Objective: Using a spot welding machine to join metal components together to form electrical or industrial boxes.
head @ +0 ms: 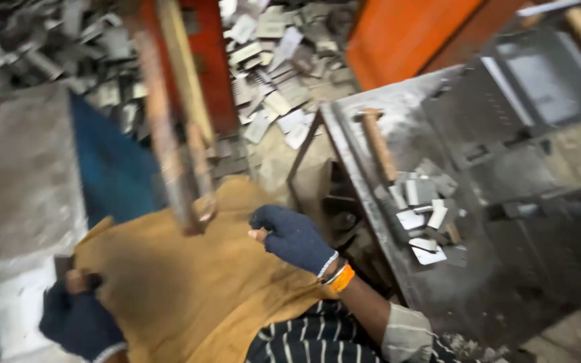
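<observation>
Hands: left fisted gripping cloth edge | right curled, pinching cloth, wrist bent

Both hands wear dark blue knitted gloves, left and right, over a matt mustard cloth. Dull grey metal offcuts lie on the scuffed steel worktop.
</observation>
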